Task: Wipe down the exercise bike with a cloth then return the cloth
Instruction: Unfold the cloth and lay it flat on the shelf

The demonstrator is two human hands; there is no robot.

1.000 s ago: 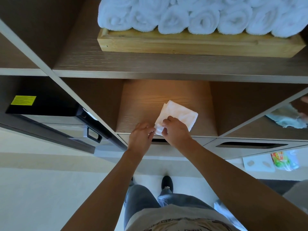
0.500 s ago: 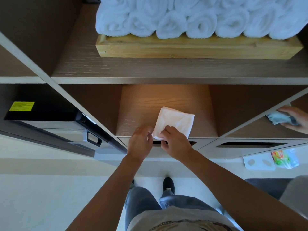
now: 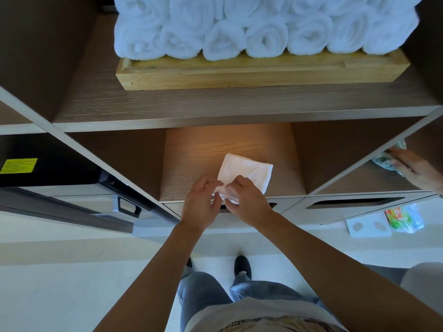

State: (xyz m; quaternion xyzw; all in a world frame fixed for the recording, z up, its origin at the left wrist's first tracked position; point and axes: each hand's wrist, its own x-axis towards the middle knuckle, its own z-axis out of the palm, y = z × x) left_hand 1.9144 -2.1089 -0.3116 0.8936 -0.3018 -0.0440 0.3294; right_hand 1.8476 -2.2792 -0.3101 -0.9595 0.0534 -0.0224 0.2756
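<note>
Item: folded white square cloth (image 3: pixel 247 174), lying on lit wooden shelf (image 3: pixel 191 164). Right hand (image 3: pixel 247 200) pinches its near corner; left hand (image 3: pixel 200 203) open, fingers spread alongside. Step: returning cloth, seemingly. Next: release, withdraw.

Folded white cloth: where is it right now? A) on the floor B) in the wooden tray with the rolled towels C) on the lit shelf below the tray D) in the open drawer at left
C: the folded white cloth lies on the lit shelf, under the wooden tray, with the right hand pinching its near corner.
</note>
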